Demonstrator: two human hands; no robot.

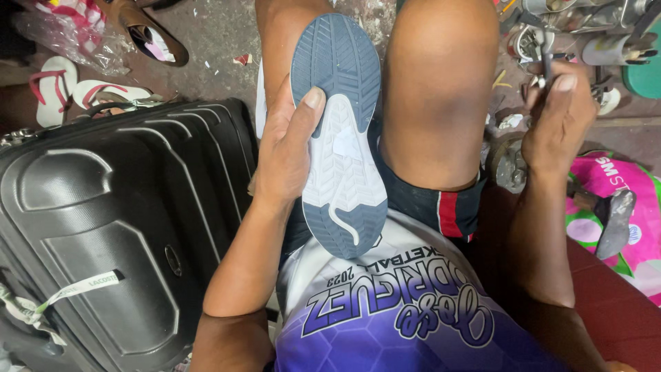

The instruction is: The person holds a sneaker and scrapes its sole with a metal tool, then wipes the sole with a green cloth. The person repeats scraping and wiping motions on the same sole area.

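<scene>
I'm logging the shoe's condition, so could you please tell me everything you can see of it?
The shoe is a sports shoe shown sole up, between the person's knees, toe pointing away. Its rubbery sole is dark blue at toe and heel, white through the middle, with a fine grooved tread and a curved white line at the heel. The left hand holds its side, thumb pressed on the sole.

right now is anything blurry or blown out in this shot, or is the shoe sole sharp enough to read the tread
Head view: the shoe sole is sharp, with its tread grooves clear under soft, even light; the left hand gripping it is crisp too; the right hand at the tool clutter looks slightly soft; the black suitcase shows only mild sheen, and nothing is blown out.
</scene>
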